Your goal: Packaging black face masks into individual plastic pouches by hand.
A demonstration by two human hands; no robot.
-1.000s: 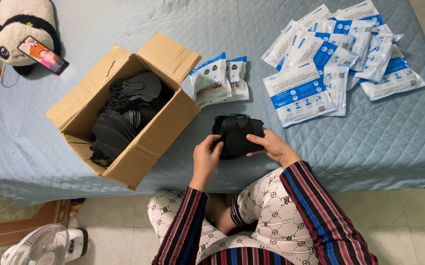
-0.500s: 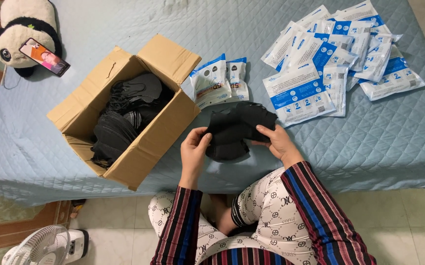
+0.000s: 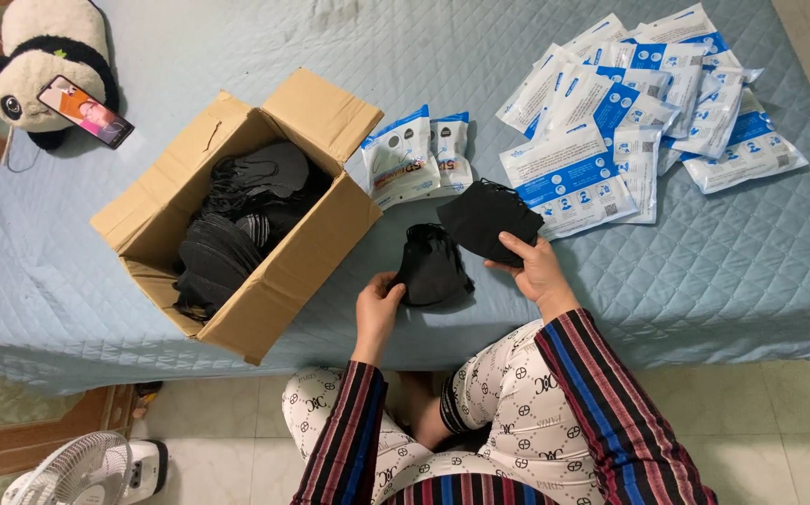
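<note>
My left hand (image 3: 376, 309) grips a stack of black face masks (image 3: 431, 266) by its lower left edge, just above the quilted blue bed cover (image 3: 760, 271). My right hand (image 3: 535, 267) holds a second bunch of black masks (image 3: 487, 219), lifted up and to the right of the first. The two bunches are apart. To the left stands an open cardboard box (image 3: 316, 248) with several more black masks (image 3: 237, 224) inside.
Two filled white-and-blue pouches (image 3: 414, 159) lie behind the hands. A pile of several flat white-and-blue pouches (image 3: 639, 112) covers the back right. A panda plush (image 3: 45, 47) with a phone (image 3: 85, 110) leaning on it sits far left. A white fan (image 3: 87, 470) stands on the floor.
The single bundle of black masks held by both hands has been split: my right hand lifted part of it up and right, my left hand kept the rest lower.
</note>
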